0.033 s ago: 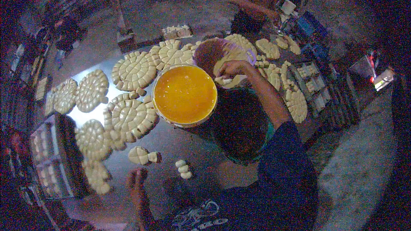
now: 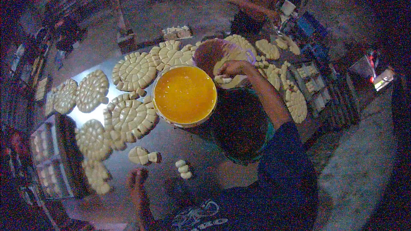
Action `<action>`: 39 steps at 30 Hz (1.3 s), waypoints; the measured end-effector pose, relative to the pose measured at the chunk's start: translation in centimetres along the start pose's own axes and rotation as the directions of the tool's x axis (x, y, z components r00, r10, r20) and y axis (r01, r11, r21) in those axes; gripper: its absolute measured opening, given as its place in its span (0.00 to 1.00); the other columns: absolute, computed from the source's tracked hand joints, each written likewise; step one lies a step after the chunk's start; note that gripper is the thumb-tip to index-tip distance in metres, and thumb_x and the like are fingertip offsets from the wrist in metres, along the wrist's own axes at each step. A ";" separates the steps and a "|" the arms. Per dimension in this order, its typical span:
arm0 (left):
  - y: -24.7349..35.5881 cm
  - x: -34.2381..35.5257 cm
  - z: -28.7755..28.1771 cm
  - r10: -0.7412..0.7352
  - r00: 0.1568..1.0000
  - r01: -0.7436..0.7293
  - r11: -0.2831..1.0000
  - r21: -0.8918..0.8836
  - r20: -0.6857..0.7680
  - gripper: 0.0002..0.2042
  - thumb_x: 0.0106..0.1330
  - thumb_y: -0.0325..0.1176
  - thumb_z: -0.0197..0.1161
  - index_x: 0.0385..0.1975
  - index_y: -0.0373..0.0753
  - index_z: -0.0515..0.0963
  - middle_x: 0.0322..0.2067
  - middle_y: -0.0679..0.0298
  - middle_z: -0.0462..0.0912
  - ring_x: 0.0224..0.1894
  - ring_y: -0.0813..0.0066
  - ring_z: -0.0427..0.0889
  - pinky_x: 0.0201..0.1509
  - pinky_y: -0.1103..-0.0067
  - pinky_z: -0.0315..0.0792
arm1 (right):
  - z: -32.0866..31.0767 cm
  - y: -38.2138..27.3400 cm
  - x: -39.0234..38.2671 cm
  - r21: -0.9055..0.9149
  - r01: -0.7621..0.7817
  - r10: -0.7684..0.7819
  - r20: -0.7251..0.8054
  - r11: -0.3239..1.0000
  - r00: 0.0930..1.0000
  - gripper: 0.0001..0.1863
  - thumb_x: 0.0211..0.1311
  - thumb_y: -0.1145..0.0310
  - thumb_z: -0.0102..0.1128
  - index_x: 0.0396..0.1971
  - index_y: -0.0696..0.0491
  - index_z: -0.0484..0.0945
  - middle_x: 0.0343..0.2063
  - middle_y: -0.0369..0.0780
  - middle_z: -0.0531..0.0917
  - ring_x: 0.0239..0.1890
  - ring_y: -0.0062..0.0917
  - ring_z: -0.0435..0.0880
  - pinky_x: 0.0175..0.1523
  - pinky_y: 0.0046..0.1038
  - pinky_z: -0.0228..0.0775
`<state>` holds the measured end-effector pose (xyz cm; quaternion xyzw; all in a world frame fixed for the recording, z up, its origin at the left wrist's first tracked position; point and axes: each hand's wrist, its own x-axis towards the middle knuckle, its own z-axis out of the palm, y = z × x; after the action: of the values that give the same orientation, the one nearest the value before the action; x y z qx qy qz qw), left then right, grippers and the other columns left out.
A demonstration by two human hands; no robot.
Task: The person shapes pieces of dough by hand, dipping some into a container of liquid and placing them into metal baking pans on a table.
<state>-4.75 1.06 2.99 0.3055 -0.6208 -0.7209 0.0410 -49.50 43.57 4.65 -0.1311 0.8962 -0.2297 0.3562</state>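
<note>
On the desk (image 2: 171,140), a tub (image 2: 188,125) of orange liquid (image 2: 185,96).
At its one o'clock, right hand (image 2: 234,68) over purple basin (image 2: 207,54) with pale contents (image 2: 234,52), grip unclear; at seven, left hand (image 2: 138,180), fingers parted.

Near the middle, the right hand's grip (image 2: 231,69) hides part of the purple bowl (image 2: 206,53). The green tub (image 2: 269,134) below is too dark to see inside. At the top edge, another person (image 2: 266,1) is cut off. Lower left, the left hand's grip (image 2: 138,179) is dim and blurry.
</note>
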 end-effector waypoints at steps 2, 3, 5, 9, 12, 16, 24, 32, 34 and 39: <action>0.2 0.2 0.4 0.013 0.998 -0.012 1.000 -0.007 0.057 0.13 0.68 0.37 0.58 0.43 0.34 0.75 0.39 0.58 0.81 0.43 0.67 0.80 0.54 0.73 0.73 | -1.1 3.2 -1.3 0.386 0.082 -0.105 0.037 0.919 0.994 0.20 0.56 0.72 0.64 0.51 0.55 0.78 0.39 0.35 0.83 0.37 0.20 0.80 0.41 0.25 0.74; 0.3 0.0 0.8 0.004 0.996 -0.001 1.000 -0.029 0.095 0.13 0.69 0.38 0.58 0.44 0.34 0.75 0.39 0.57 0.81 0.44 0.66 0.80 0.54 0.72 0.73 | -1.4 3.2 -1.7 0.557 0.119 -0.174 0.047 0.822 0.984 0.21 0.57 0.71 0.64 0.52 0.55 0.76 0.40 0.36 0.82 0.38 0.20 0.80 0.42 0.25 0.75; 0.4 -0.3 1.6 -0.034 0.984 0.049 0.996 -0.080 0.176 0.14 0.69 0.38 0.58 0.46 0.34 0.75 0.41 0.57 0.81 0.45 0.66 0.80 0.55 0.72 0.72 | -0.4 2.1 -3.7 0.742 0.232 -0.299 -0.044 0.629 0.953 0.26 0.56 0.73 0.65 0.56 0.55 0.70 0.42 0.36 0.81 0.41 0.21 0.81 0.45 0.25 0.76; 0.6 -1.5 5.0 -0.168 0.861 0.330 0.903 -0.276 0.480 0.16 0.70 0.40 0.57 0.49 0.33 0.74 0.44 0.55 0.81 0.47 0.65 0.80 0.56 0.71 0.72 | 5.9 -5.0 -11.8 0.856 0.379 -0.417 -0.219 0.353 0.882 0.38 0.54 0.76 0.68 0.64 0.53 0.59 0.48 0.37 0.78 0.45 0.24 0.82 0.49 0.26 0.78; -0.8 -2.2 7.7 -0.122 0.734 0.450 0.824 -0.344 0.668 0.18 0.71 0.41 0.56 0.53 0.34 0.72 0.46 0.55 0.80 0.48 0.65 0.80 0.57 0.71 0.72 | 13.7 -10.7 -17.4 0.900 0.385 -0.413 -0.277 0.203 0.867 0.43 0.53 0.77 0.68 0.67 0.50 0.53 0.53 0.39 0.76 0.51 0.27 0.80 0.53 0.29 0.77; -0.6 -3.5 10.4 -0.025 0.637 0.492 0.782 -0.382 0.770 0.22 0.72 0.45 0.53 0.59 0.37 0.68 0.45 0.58 0.79 0.46 0.67 0.78 0.56 0.72 0.71 | 22.1 -15.3 -22.1 0.906 0.399 -0.460 -0.296 0.143 0.837 0.45 0.53 0.78 0.67 0.68 0.47 0.51 0.56 0.41 0.73 0.56 0.30 0.76 0.58 0.35 0.72; -3.4 -5.5 8.1 -0.014 0.558 0.600 0.698 -0.392 0.830 0.19 0.72 0.51 0.51 0.50 0.42 0.71 0.43 0.63 0.77 0.42 0.73 0.77 0.49 0.76 0.73 | 31.8 -15.3 -25.0 0.887 0.459 -0.283 -0.428 0.051 0.858 0.45 0.51 0.79 0.66 0.68 0.47 0.53 0.56 0.41 0.73 0.57 0.31 0.75 0.61 0.34 0.69; -3.9 -5.7 9.3 0.056 0.840 0.147 0.933 -0.327 0.539 0.16 0.71 0.45 0.55 0.50 0.40 0.69 0.42 0.65 0.78 0.41 0.74 0.78 0.43 0.79 0.74 | 33.7 -17.4 -27.7 0.609 0.646 -0.118 -0.680 0.461 0.724 0.34 0.54 0.79 0.63 0.62 0.47 0.62 0.53 0.41 0.74 0.54 0.32 0.76 0.57 0.35 0.72; -1.5 -8.0 9.4 0.095 0.884 0.061 0.948 -0.314 0.457 0.14 0.69 0.39 0.59 0.48 0.39 0.70 0.42 0.65 0.79 0.41 0.74 0.78 0.43 0.78 0.74 | 33.5 -18.3 -28.7 0.186 0.679 -0.363 -0.729 0.710 0.580 0.32 0.53 0.78 0.64 0.59 0.48 0.64 0.51 0.41 0.75 0.52 0.33 0.77 0.55 0.35 0.72; -1.5 -9.0 9.0 0.127 0.884 0.057 0.926 -0.373 0.450 0.10 0.64 0.28 0.65 0.42 0.38 0.73 0.39 0.64 0.80 0.41 0.75 0.79 0.45 0.77 0.75 | 32.3 -18.3 -29.6 -0.375 0.592 -0.682 -0.566 0.713 0.463 0.27 0.53 0.77 0.65 0.54 0.49 0.69 0.46 0.41 0.77 0.47 0.34 0.79 0.51 0.35 0.74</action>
<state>-1.37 13.22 5.49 0.0984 -0.4683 -0.8773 -0.0382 -4.56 29.34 10.26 -0.3863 0.8578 -0.3200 -0.1121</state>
